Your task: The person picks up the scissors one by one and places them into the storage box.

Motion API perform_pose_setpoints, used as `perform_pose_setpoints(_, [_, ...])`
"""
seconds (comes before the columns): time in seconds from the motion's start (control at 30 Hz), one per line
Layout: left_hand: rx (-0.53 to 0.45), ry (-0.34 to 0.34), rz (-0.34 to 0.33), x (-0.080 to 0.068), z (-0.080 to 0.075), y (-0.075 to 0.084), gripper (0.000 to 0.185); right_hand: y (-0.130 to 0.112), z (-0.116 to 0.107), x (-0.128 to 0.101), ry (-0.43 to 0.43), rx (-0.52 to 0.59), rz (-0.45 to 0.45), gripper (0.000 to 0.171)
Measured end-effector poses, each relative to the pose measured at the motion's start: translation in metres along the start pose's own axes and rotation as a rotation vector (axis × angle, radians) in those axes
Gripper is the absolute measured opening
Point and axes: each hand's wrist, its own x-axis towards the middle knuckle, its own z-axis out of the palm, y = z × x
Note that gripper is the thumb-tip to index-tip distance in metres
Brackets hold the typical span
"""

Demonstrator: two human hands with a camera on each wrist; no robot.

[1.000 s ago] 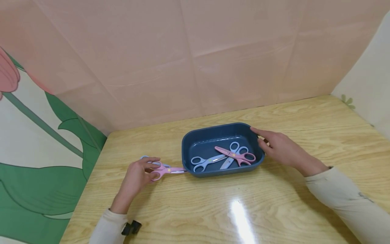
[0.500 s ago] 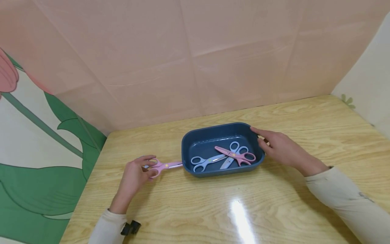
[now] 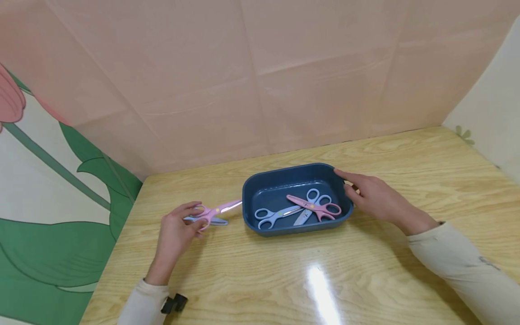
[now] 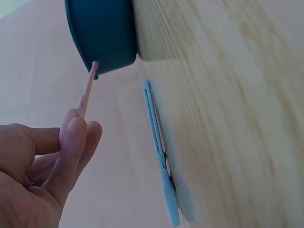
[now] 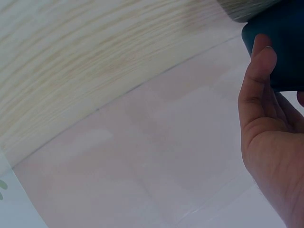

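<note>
My left hand (image 3: pixel 178 230) pinches pink scissors (image 3: pixel 215 211) by the handles, between thumb and fingers. They are lifted off the table, their tip pointing at the left wall of a dark blue tray (image 3: pixel 280 232). Below them a blue pair of scissors (image 4: pixel 164 171) lies on the table, apart from the pink pair in the left wrist view. At the tray's right end my right hand (image 3: pixel 375 198) holds the rim and wall. Inside the tray lie blue scissors (image 3: pixel 273 217) on the left, with another blue pair (image 3: pixel 302 218) crossed by a pink pair (image 3: pixel 317 207) on the right.
The wooden table (image 3: pixel 260 280) meets a pink draped backdrop (image 3: pixel 260 90) behind the tray. A leaf-printed wall (image 3: pixel 53 253) stands at the left. Near my left sleeve is a small black object (image 3: pixel 174 303).
My left hand has raised the pink scissors and moved slightly left and away from me, tilting the blades upward. The blue scissors beneath are more exposed. The right hand and tray have not moved.
</note>
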Motion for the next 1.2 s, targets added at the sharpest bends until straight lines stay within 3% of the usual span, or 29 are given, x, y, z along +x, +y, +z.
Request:
perform_pose_setpoints(0.57, [0.054, 0.053, 0.056, 0.0000, -0.0032, 0.0021, 0.030, 0.0001, 0.0003, -0.0004, 0.004, 0.001, -0.007, 0.052])
perform_pose_setpoints(0.93, [-0.013, 0.127, 0.074, 0.0005, -0.0079, 0.0034, 0.026, -0.0002, -0.0003, -0.0002, 0.001, 0.004, 0.000, 0.053])
perform_pose_setpoints(1.2, [-0.031, 0.126, 0.090, 0.0009, -0.0083, 0.0044, 0.028, 0.0002, 0.0003, 0.0000, -0.004, 0.010, 0.008, 0.053])
